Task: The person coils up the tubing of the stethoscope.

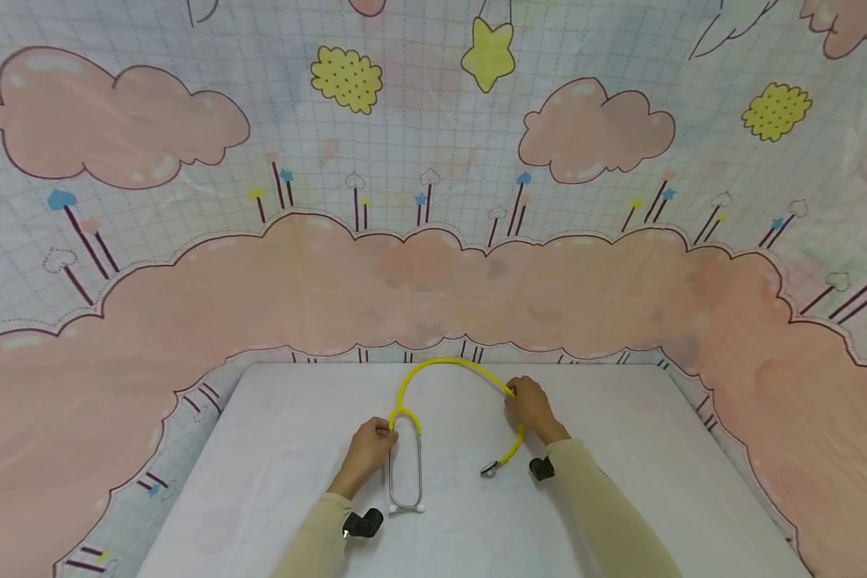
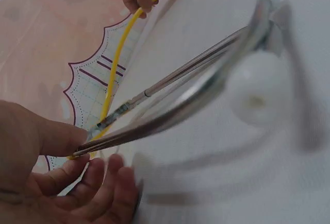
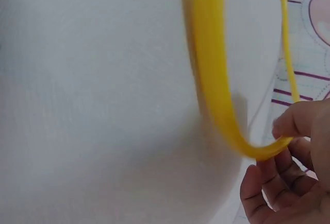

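A stethoscope with yellow tubing (image 1: pixel 444 360) lies in an arch over the white table. Thumb and fingers of my left hand (image 1: pixel 370 449) pinch it where the tubing meets one metal ear tube (image 1: pixel 420 474). White eartips (image 2: pixel 260 89) loom close in the left wrist view, at the near end of the ear tubes. My right hand (image 1: pixel 531 405) pinches the tubing on the right side of the arch, between thumb and fingertips (image 3: pixel 251 180). Beyond that grip the tubing bends back to the metal chest piece (image 1: pixel 490 469), which points toward the table's middle.
The white table (image 1: pixel 274 417) reaches back to a patterned cloth backdrop (image 1: pixel 433 289) with pink clouds. Black wrist cameras (image 1: pixel 364 523) are strapped at both sleeves. The backdrop also runs along the table's left and right sides.
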Tool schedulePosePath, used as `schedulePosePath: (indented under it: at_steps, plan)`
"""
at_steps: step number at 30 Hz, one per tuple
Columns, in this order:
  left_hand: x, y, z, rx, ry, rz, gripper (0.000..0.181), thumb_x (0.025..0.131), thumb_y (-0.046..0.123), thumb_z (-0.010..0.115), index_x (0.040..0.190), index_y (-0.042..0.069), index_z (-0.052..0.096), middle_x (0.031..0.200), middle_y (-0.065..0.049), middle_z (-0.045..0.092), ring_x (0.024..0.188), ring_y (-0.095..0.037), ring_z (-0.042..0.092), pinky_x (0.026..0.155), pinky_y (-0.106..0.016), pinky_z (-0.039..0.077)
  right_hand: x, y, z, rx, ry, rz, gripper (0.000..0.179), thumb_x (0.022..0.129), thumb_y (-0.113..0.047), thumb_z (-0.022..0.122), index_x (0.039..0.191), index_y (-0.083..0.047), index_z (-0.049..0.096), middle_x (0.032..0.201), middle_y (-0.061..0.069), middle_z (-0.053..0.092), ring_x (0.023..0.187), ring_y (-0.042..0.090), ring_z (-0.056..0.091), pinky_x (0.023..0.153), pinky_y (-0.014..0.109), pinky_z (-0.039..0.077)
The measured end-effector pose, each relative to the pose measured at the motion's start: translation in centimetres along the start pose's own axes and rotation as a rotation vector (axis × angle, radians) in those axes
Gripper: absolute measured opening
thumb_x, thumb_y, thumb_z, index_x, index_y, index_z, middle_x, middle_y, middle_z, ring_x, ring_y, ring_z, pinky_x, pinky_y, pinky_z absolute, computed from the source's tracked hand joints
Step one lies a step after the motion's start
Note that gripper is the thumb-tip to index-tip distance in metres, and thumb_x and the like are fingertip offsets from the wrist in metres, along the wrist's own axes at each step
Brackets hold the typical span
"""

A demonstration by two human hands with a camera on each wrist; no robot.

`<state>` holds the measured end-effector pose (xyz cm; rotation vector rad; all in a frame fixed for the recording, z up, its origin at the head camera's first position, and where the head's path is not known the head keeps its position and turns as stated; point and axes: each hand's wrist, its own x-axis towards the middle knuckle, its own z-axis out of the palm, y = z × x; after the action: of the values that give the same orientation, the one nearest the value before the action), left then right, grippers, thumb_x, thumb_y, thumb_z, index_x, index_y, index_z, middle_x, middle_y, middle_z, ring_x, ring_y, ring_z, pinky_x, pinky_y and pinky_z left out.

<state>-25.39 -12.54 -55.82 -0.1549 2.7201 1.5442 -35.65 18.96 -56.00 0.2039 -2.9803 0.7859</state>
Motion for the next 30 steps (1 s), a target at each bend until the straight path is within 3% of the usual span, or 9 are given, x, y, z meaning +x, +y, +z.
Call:
schedulePosePath:
  at_steps: [5,8,15,22,26,30]
  plan:
    - [-0.2,0.3,0.2,-0.237,-0.096,-0.015,0.023,0.099,0.005,0.051,0.118,-0.007,0.046,0.113,-0.028,0.062,0.091,-0.027,0.070,0.072,-0.035,0.058,-0.1,-0.5,-0.6,0.062,0.030,0.019,0.021,0.091,-0.014,0.066,0.106,0.001,0.065,0.089,0.009,0.063,0.078,0.021,0.055,0.072,0.036,0.048]
    - [-0.3,0.6,0.3,-0.326,-0.125,-0.022,0.023,0.100,0.003,0.047,0.121,-0.004,0.041,0.114,-0.028,0.063,0.089,-0.029,0.072,0.070,-0.037,0.060,-0.2,-1.0,-1.1,0.106,0.022,0.039,0.024,0.091,-0.014,0.064,0.109,0.002,0.064,0.090,0.011,0.065,0.078,0.021,0.058,0.071,0.035,0.049]
    - [-0.4,1.4,-0.2,-0.351,-0.178,0.021,0.025,0.102,0.004,0.042,0.125,-0.002,0.038,0.108,-0.029,0.067,0.085,-0.037,0.073,0.065,-0.040,0.060,-0.4,-0.9,-1.2,0.116,-0.028,0.100,0.033,0.091,-0.014,0.064,0.117,0.005,0.062,0.094,0.016,0.067,0.077,0.022,0.059,0.067,0.032,0.050]
    - [-0.3,2.3,-1.2,-0.331,-0.198,0.048,0.027,0.104,0.008,0.042,0.130,0.001,0.038,0.102,-0.029,0.068,0.081,-0.035,0.074,0.063,-0.040,0.060,-0.6,-0.1,-1.0,0.055,-0.076,0.146,0.034,0.091,-0.014,0.063,0.120,0.004,0.062,0.103,0.018,0.068,0.088,0.026,0.061,0.079,0.040,0.052]
    - [-0.3,2.5,-1.5,-0.319,-0.208,0.076,0.027,0.104,0.007,0.044,0.130,0.002,0.041,0.094,-0.026,0.069,0.078,-0.034,0.074,0.063,-0.040,0.060,-0.5,-0.1,-0.9,-0.005,-0.069,0.105,0.033,0.090,-0.013,0.064,0.119,0.001,0.064,0.108,0.017,0.068,0.095,0.029,0.063,0.085,0.044,0.052]
    - [-0.2,2.5,-1.8,-0.256,-0.198,0.110,0.027,0.102,0.005,0.046,0.129,0.001,0.046,0.093,-0.020,0.069,0.079,-0.029,0.073,0.063,-0.036,0.060,-0.4,-1.0,-0.9,-0.046,-0.050,-0.015,0.036,0.090,-0.015,0.067,0.123,-0.002,0.062,0.120,0.021,0.063,0.107,0.037,0.060,0.091,0.049,0.050]
